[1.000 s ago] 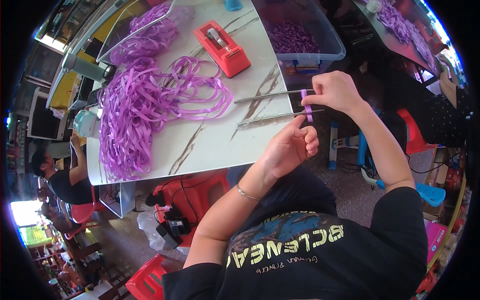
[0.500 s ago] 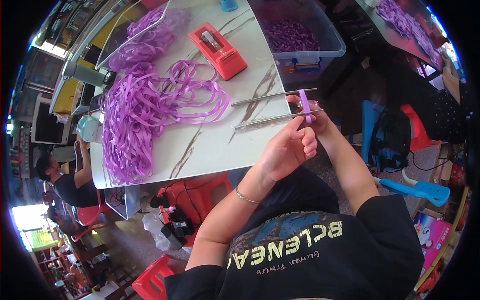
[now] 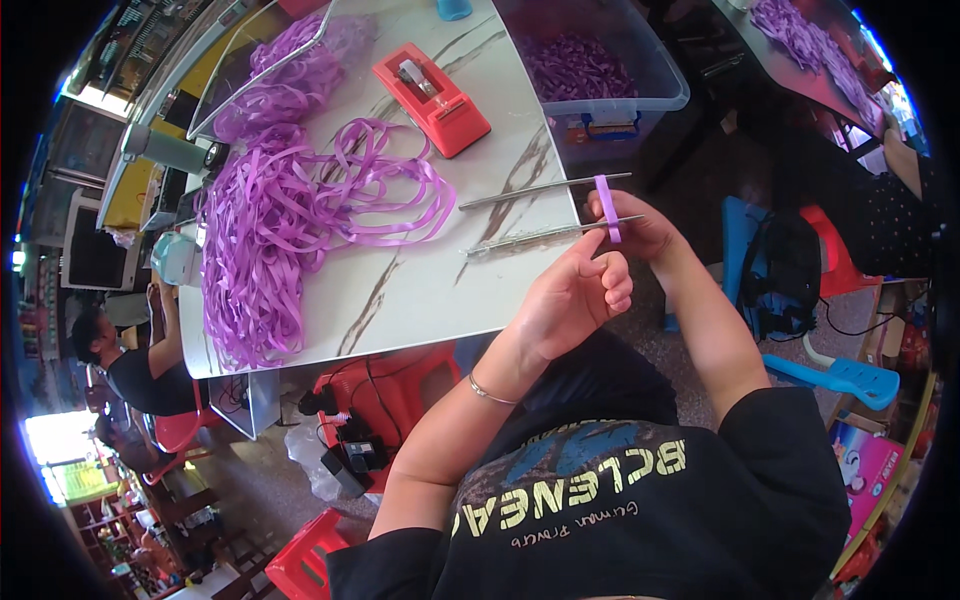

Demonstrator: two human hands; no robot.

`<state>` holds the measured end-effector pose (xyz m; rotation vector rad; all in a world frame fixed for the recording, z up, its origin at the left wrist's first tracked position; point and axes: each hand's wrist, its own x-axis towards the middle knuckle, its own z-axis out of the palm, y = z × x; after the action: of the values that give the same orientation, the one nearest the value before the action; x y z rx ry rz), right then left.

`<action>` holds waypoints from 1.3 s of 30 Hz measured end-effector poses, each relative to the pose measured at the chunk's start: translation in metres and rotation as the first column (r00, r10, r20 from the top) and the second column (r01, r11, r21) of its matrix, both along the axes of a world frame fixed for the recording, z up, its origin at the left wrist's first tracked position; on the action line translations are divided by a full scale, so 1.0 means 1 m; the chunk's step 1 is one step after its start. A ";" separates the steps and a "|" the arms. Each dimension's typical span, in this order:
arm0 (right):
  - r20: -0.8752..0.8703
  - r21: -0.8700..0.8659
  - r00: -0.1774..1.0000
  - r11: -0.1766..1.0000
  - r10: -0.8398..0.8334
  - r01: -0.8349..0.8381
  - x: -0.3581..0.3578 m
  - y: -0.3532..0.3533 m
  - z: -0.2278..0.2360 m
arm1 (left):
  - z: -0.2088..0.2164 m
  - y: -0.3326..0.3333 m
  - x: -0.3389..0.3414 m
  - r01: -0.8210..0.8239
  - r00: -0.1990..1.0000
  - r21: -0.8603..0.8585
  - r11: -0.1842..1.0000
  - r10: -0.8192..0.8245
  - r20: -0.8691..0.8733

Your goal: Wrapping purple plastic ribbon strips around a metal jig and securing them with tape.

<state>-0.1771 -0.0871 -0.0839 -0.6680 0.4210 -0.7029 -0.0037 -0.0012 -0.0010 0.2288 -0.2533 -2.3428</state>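
Note:
Two thin metal rods (image 3: 535, 190) stick out past the table's right edge, roughly side by side. A band of purple ribbon (image 3: 608, 208) loops around both near their ends. My left hand (image 3: 583, 292) is just below the nearer rod, its lower fingers curled and its thumb and index finger at the bottom of the band. My right hand (image 3: 640, 228) is at the band's right side, with curled fingers reaching behind it; what they pinch is hidden. A large tangled heap of purple ribbon (image 3: 255, 250) lies on the left of the table, some loops trailing toward the rods.
A red tape dispenser (image 3: 440, 105) stands on the marble-patterned table (image 3: 420, 290). Beyond the right edge is a clear bin (image 3: 640, 100) of purple ribbon pieces. A green bottle (image 3: 175, 150) is at the left. Beneath the table's front edge, a red stool (image 3: 405, 400) carries cables and adapters.
My right hand has shifted slightly right and its fingers have changed position; a small pale bit seen by its fingertips no longer shows. My left hand and the band look nearly unchanged.

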 end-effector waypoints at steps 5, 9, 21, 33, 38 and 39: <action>-0.360 0.048 0.932 0.996 -0.049 0.071 -0.011 -0.001 0.036 | 0.000 0.000 0.001 -0.010 1.000 0.007 1.000 0.010 0.021; -0.516 -0.029 0.855 0.999 -0.054 0.046 -0.016 0.000 0.059 | -0.001 0.000 0.000 -0.012 0.999 0.000 1.000 0.012 0.032; -0.617 -0.133 0.781 0.991 -0.094 0.014 -0.016 0.004 0.068 | -0.001 0.001 0.001 -0.005 1.000 0.003 1.000 0.005 0.029; 0.172 0.130 0.983 0.990 -0.069 0.047 0.014 0.010 -0.026 | 0.000 0.000 0.000 0.004 1.000 -0.016 1.000 -0.004 -0.008; 0.373 0.075 0.926 0.992 0.064 -0.099 0.024 0.009 -0.022 | 0.000 -0.001 0.001 0.003 1.000 -0.024 1.000 -0.003 -0.001; 0.373 0.074 0.926 0.992 0.065 -0.099 0.024 0.008 -0.022 | 0.000 -0.001 0.001 0.001 1.000 -0.024 1.000 -0.001 0.004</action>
<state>-0.1530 -0.0793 -0.1058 -0.4496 0.0748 -0.7074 -0.0027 -0.0017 -0.0008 0.2214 -0.2836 -2.3394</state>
